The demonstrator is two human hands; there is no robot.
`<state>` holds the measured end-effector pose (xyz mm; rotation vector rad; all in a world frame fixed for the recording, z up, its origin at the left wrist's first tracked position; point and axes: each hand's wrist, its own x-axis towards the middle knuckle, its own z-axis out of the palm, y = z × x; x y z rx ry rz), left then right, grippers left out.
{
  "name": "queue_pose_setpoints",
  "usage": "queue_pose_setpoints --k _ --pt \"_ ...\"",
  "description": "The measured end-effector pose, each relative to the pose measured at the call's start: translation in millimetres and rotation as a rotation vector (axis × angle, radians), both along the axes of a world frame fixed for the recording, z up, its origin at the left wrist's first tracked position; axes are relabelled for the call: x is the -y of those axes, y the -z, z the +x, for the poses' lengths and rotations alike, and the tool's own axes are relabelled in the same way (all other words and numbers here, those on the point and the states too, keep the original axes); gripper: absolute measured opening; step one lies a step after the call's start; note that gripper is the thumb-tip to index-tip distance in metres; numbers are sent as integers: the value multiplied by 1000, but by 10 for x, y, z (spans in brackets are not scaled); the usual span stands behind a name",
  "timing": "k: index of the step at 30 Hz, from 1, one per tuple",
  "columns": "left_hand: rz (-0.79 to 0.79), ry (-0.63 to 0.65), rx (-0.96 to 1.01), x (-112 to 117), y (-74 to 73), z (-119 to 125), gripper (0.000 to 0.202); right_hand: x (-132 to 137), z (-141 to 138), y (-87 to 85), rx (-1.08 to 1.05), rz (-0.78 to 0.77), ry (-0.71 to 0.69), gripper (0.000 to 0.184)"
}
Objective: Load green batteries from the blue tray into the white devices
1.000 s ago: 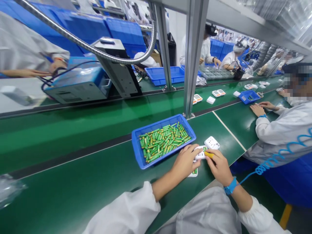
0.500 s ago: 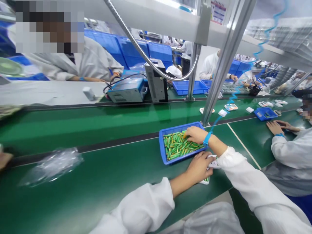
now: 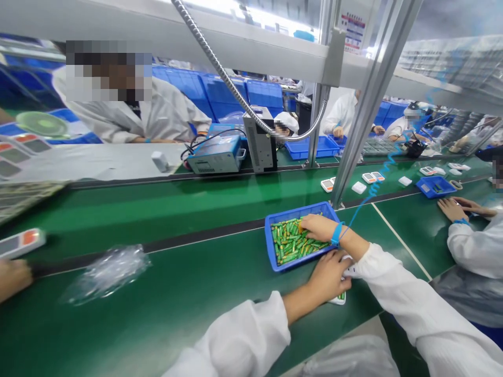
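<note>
A blue bin (image 3: 271, 259) full of loose green batteries (image 3: 288, 241) lies on the green work surface. My right hand (image 3: 320, 229) reaches into it, fingers curled down among the batteries; something yellow-orange shows at a fingertip. What these fingers pinch is hidden. A blue band (image 3: 337, 234) circles my right wrist. Just in front of the bin, my left hand (image 3: 328, 276) is closed over a white plastic device (image 3: 349, 270), mostly covered by hand and sleeve. Under that hand, a white case (image 3: 338, 300) with green batteries in it peeks out.
A crumpled clear plastic bag (image 3: 112, 272) lies left on the work surface. At the left edge, another person's hand (image 3: 13, 278) is near a white device (image 3: 21, 243). A metal post (image 3: 356, 125) rises behind the bin. On the right, a co-worker's hands (image 3: 454, 209) rest near a small blue tray (image 3: 436, 187).
The view has shifted, so things sit slightly lower and farther right. A white device and more of another person's hand have come into view at left. My hands stay at the bin and device.
</note>
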<state>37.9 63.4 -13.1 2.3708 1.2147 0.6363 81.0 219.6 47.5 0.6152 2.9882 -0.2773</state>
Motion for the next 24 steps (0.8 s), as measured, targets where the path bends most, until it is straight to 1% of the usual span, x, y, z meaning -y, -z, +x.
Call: queue_pose_setpoints --k 5,8,11,13,14,16,18,19,21,23,24 --pt "15 1 13 -13 50 12 49 22 40 -33 -42 -40 19 16" --pt "29 -1 24 -29 107 17 49 34 98 -59 -82 -36 54 15" --pt "36 15 26 -26 141 0 48 80 259 -162 -178 -39 126 14" --pt "34 34 19 -8 124 -28 48 166 492 -283 -287 -59 226 19" --pt "33 41 19 0 99 -43 47 233 654 -350 -358 -75 300 22" --pt "35 55 32 -4 17 -62 44 419 1046 -464 -523 -114 485 26" --pt "42 89 53 -53 -88 -37 42 659 1469 -506 -672 -135 673 25" --pt "47 116 58 -97 -135 0 42 786 1670 -487 -721 -131 759 24" --pt "64 170 46 -213 -197 121 44 1025 2015 -367 -753 -112 902 31" --pt "77 218 5 -347 -195 280 45 1213 2273 -163 -733 -130 998 39" --pt "79 236 -19 -411 -172 360 45 1282 2370 -47 -727 -162 1035 37"
